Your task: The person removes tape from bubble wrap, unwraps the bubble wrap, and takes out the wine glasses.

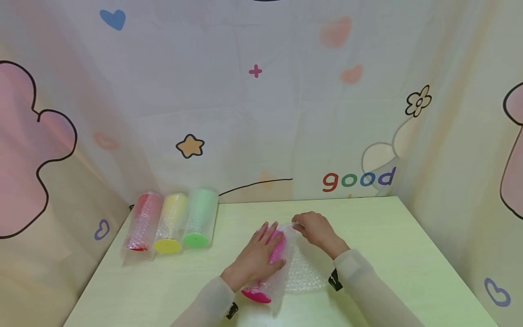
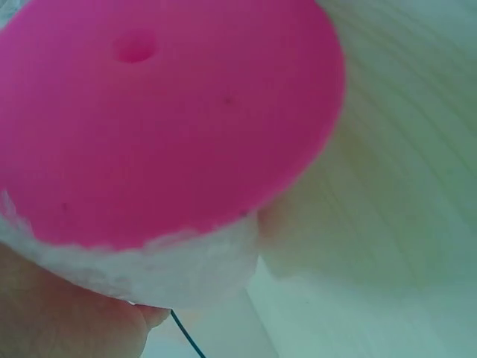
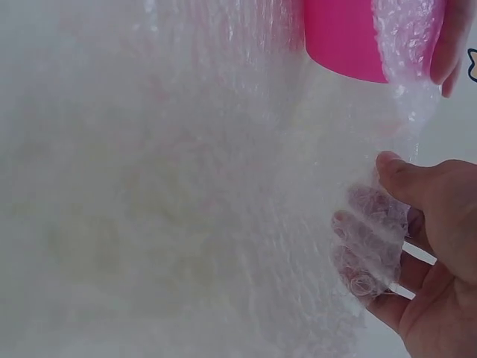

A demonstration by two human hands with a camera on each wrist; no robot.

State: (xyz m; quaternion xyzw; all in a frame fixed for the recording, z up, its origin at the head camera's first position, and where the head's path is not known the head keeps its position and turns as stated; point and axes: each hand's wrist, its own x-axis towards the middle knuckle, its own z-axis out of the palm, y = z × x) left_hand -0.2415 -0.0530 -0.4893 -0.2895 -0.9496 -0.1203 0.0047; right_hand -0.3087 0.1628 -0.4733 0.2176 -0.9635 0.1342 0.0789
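Observation:
A bright pink cylinder (image 1: 256, 296) lies on its side near the front middle of the table, partly rolled in clear bubble wrap (image 1: 304, 270). My left hand (image 1: 255, 259) rests over it with fingers extended and spread. In the left wrist view, the cylinder's round pink end (image 2: 186, 134) has a small round dent and sticks out of the wrap. At the far edge of the sheet, my right hand (image 1: 318, 230) pinches the bubble wrap. The right wrist view shows the thumb (image 3: 406, 179) in front of the film and the other fingers behind it.
Toward the back left lie three wrapped cylinders side by side: red (image 1: 143, 222), yellow (image 1: 169, 227) and green (image 1: 201, 220). A printed curtain (image 1: 245, 113) hangs behind and beside the pale table (image 1: 392, 281).

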